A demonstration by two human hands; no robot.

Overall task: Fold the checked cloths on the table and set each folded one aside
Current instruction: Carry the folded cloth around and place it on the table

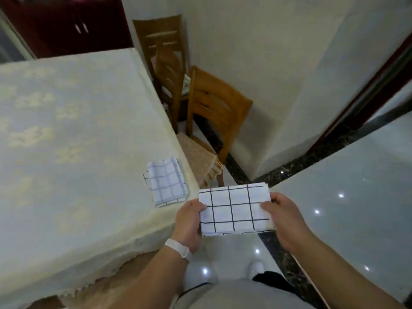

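The desk [66,130], under a pale patterned cover, fills the left of the view. Close to the desk's near right corner lies a small stack of folded checked cloths [166,182], its edges roughly squared. Just past that corner, off the desk and above the floor [345,175], the left hand [189,221] grips the left side of a folded checked cloth [234,210], thumb on top and fingers curled round the edge. The right hand [283,219] clamps the opposite side the same way, so the cloth is flat and taut between them. It looks folded to a neat rectangle, so setting it aside is probably the step in hand. Keep both pinches firm so the layers do not slip, bring it level over the desk, and lower it square onto the stack before letting go
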